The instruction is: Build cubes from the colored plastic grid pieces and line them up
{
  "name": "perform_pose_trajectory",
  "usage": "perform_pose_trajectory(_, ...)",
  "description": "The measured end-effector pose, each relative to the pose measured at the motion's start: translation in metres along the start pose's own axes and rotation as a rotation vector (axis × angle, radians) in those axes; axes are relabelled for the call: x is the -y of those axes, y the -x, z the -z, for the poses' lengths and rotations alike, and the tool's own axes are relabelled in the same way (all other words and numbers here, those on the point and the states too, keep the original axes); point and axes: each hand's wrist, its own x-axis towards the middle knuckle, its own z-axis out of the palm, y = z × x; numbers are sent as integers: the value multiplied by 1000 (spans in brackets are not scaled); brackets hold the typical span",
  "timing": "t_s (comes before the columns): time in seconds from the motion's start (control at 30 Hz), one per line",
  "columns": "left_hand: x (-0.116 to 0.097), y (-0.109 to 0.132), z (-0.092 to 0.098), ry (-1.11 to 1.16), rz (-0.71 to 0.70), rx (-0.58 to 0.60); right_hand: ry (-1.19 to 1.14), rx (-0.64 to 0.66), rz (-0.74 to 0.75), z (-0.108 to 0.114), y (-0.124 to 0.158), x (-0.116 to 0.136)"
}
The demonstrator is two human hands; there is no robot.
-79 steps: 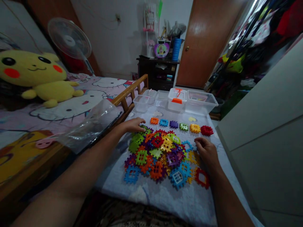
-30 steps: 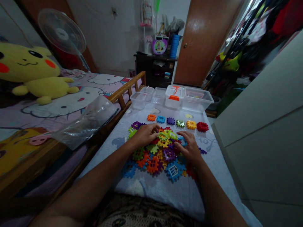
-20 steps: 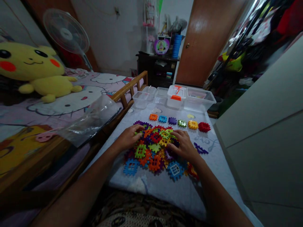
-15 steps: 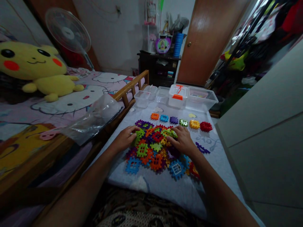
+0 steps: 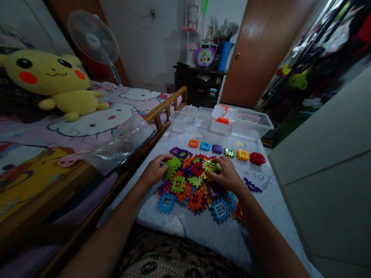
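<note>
A pile of colourful notched plastic building tiles lies on the cloth-covered table. At its left side my left hand pinches a lime-green building tile between thumb and fingers. My right hand, closed at the pile's right side, grips another green building tile by its edge. Between the hands are red, orange and purple tiles, with a lime-green window tile nearer to me. A blue tile and a blue tile with a white grid lie at the near edge.
Beyond the pile runs a row of small tile stacks by colour, from orange to red. Clear plastic boxes stand at the table's far end. A purple strip lies right. A wooden bed rail borders the left side.
The view has turned slightly left, so everything sits further right. The green tile at my left hand shows more of its face. My right hand's green tile is tilted differently.
</note>
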Motion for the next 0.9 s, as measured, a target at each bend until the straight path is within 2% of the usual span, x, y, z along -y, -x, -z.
perform_pose_trajectory(0.13,0,2,11,-68,-51,91,-60,-18,13,3,5,-8)
perform_pose_trajectory(0.23,1,1,11,-80,-65,119,-91,-22,21,3,9,-14)
perform_pose_trajectory(0.5,-2,-6,6,8,13,168,-132,41,32,2,15,-16)
perform_pose_trajectory(0.7,-25,-9,17,181,30,208,-160,29,46,2,14,-17)
perform_pose_trajectory(0.77,-35,-12,19,227,21,186,-187,11,61,3,14,-20)
perform_pose_trajectory(0.9,-59,-22,7,330,-3,157,-318,-66,-7,8,14,-30)
